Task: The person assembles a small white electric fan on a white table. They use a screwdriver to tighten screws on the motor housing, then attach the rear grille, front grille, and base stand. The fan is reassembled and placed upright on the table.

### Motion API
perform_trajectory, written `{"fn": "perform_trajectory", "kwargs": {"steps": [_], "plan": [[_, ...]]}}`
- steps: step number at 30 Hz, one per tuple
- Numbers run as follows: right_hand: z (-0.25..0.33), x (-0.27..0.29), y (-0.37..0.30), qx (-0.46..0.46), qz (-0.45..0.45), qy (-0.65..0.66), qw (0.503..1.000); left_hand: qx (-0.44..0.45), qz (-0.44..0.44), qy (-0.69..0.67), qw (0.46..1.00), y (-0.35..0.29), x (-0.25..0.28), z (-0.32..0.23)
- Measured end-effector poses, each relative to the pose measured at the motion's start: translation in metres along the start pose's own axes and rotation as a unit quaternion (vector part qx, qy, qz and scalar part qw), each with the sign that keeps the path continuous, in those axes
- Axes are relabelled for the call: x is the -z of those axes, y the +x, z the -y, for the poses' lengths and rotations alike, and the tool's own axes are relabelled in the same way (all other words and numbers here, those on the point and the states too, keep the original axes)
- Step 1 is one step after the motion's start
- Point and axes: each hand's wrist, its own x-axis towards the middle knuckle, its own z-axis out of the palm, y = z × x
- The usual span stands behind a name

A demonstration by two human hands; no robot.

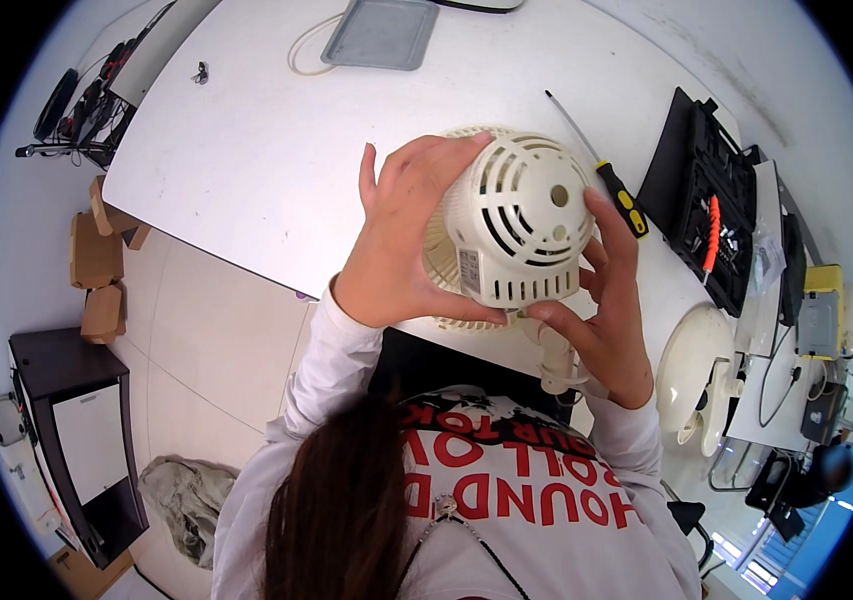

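A cream fan head, its slotted motor cover (517, 262) facing up, is between my two hands over the near edge of the white table. My left hand (397, 235) grips the cover's left side, thumb low and fingers reaching over the top. On the other side my right hand (615, 320) holds the cover's right and lower edge with its fingers and thumb. Beneath the cover shows part of the wire-like fan grille (439, 255). A cream neck piece (555, 368) hangs below, close to my right wrist. The front of the fan is hidden.
A yellow-and-black screwdriver (627, 200) lies right of the fan. Beside it sits an opened black tool case (702, 190) with an orange-handled tool (714, 235). A round cream base (692, 365) rests at the right, and a grey tray (382, 35) at the far side.
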Motion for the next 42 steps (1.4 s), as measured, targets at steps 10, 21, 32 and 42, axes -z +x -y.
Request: {"fn": "perform_trajectory", "kwargs": {"steps": [10,21,32,42], "plan": [[0.005,-0.003,0.003,-0.025,0.013,0.005,1.0,0.037,0.006,-0.029,0.999,-0.006,-0.002,0.005],[0.009,-0.006,0.005,-0.038,0.013,-0.011,0.999,0.033,0.0,-0.028,0.999,-0.008,-0.004,0.01],[0.011,-0.006,0.003,-0.031,0.022,-0.042,0.998,0.024,-0.01,-0.042,0.999,-0.011,-0.005,0.012],[0.024,-0.014,0.029,0.047,0.027,-0.182,0.982,0.061,-0.043,-0.01,0.997,-0.01,-0.013,0.006]]}}
